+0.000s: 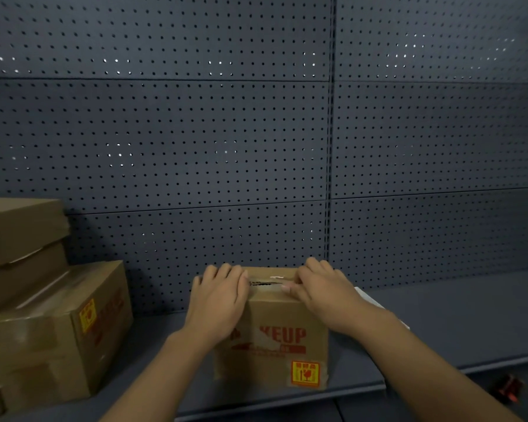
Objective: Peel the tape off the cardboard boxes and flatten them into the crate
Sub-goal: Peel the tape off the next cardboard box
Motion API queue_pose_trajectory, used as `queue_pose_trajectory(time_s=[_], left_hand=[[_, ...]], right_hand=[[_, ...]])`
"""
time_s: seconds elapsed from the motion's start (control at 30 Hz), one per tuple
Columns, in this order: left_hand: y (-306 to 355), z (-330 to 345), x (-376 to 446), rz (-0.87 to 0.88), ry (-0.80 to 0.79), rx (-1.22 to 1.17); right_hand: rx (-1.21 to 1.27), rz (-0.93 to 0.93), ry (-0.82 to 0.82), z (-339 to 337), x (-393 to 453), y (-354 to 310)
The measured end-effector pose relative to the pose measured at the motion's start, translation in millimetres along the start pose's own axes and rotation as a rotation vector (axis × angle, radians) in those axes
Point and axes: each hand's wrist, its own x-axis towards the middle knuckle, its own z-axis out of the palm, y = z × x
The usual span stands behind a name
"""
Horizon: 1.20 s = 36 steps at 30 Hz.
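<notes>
A small brown cardboard box with red print and an orange handling sticker stands on the dark shelf in front of me. Its top seam shows torn tape and a dark gap. My left hand lies on the box's top left corner, fingers curled over the far edge. My right hand lies on the top right, its thumb and fingers at the seam, apparently pinching the tape there. No crate is in view.
A stack of taped cardboard boxes fills the left of the shelf. A white flat sheet pokes out behind my right forearm. A dark pegboard wall backs the shelf. A small red object lies below right.
</notes>
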Motion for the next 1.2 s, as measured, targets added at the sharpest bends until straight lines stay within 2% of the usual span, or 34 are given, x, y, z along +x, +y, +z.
queue_pose_trajectory(time_s=[0.27,0.4,0.5,0.6,0.7,0.83,0.97,1.1,1.2], left_hand=[[-4,-8,0,0.021,-0.118,-0.034],[-7,-26,8,0.027,-0.217,-0.183],[-12,-40,7,0.096,-0.18,-0.261],[-19,-52,-3,0.128,-0.195,-0.454],[-24,-58,-7,0.132,-0.229,-0.493],[-23,-67,-1,0.187,-0.428,-0.667],[-20,-76,9,0.237,-0.627,-0.649],[-19,-76,21,0.258,-0.678,-0.397],[-19,-71,27,0.315,-0.679,-0.266]], right_hand=[[0.204,0.001,-0.002,-8,-1,5],[0.334,-0.051,0.009,-24,-4,5],[0.339,-0.129,0.075,-35,-9,4],[0.36,-0.206,0.115,-34,-16,12],[0.591,-0.275,0.039,-37,-27,21],[0.752,-0.098,-0.074,-54,-23,31],[0.688,-0.102,-0.198,-49,4,40],[0.595,-0.124,-0.499,-57,18,27],[0.407,-0.139,-0.548,-59,32,17]])
